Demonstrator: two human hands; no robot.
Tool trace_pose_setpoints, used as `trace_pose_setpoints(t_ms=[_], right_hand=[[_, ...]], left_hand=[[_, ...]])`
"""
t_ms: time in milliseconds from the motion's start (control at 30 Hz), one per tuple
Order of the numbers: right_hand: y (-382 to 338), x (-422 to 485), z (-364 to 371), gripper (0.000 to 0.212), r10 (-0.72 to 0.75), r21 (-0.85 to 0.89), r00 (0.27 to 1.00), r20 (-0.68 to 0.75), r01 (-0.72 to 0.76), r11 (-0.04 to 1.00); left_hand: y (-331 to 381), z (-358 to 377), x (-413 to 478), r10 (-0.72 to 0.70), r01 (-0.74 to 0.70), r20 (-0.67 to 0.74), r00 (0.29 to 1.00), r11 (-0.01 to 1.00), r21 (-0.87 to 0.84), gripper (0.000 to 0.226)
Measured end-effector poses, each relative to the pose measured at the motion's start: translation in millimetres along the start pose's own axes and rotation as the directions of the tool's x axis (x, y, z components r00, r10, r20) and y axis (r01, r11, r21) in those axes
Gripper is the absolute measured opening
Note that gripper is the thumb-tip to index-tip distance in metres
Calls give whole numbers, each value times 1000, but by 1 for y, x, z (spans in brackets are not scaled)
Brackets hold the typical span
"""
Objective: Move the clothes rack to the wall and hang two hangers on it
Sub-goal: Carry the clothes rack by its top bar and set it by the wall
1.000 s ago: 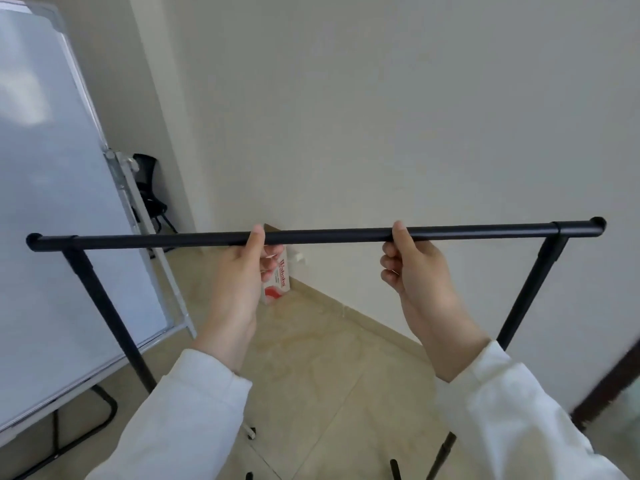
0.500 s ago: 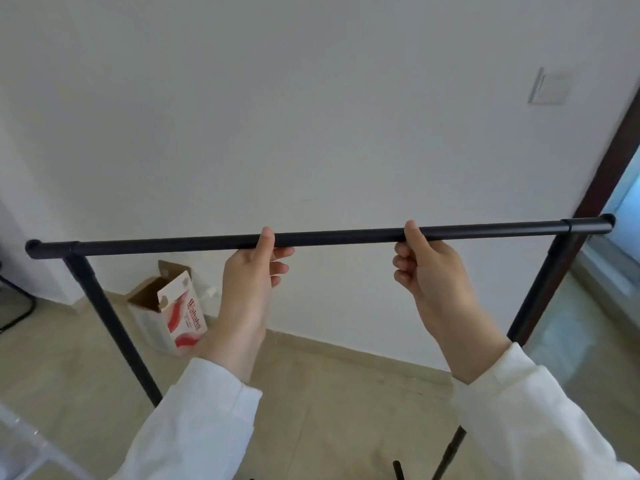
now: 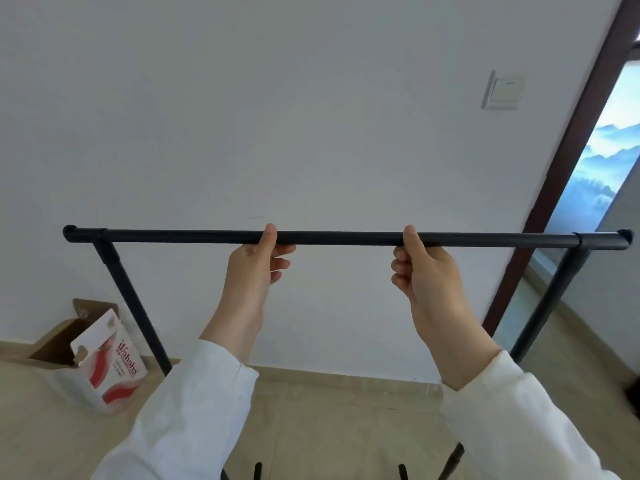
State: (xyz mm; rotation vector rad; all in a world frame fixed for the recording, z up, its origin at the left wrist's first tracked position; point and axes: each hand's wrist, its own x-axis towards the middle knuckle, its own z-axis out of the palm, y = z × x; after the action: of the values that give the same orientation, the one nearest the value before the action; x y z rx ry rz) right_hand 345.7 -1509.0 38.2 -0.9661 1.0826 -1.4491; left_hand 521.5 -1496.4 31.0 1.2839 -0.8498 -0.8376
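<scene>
Left hand [image 3: 256, 263] and right hand [image 3: 420, 268] both closed from below round the black top bar of the clothes rack [image 3: 346, 238], thumbs up over its near side. Bar level, crossing in front of a white wall [image 3: 277, 116]. Below and left of the left hand, an open cardboard box [image 3: 100, 358] on the floor [image 3: 329, 427]. Above the right hand, a light switch [image 3: 504, 90].

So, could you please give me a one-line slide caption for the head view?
Both hands, left hand and right hand, grip the black metal clothes rack top bar facing a white wall.
</scene>
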Motion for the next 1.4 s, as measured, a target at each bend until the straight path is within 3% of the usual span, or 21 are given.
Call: trace_pose_setpoints(t_ms=[733,1400], right_hand=[[26,158,28,23,5,0,965,-264,-6,1000],[39,214,47,21,12,16,899,-438,-5,1000]], left_hand=[[-30,81,188,-79,75,292,953,997,25,26],[-48,118,272,-104,101,471,876,994,32,25]])
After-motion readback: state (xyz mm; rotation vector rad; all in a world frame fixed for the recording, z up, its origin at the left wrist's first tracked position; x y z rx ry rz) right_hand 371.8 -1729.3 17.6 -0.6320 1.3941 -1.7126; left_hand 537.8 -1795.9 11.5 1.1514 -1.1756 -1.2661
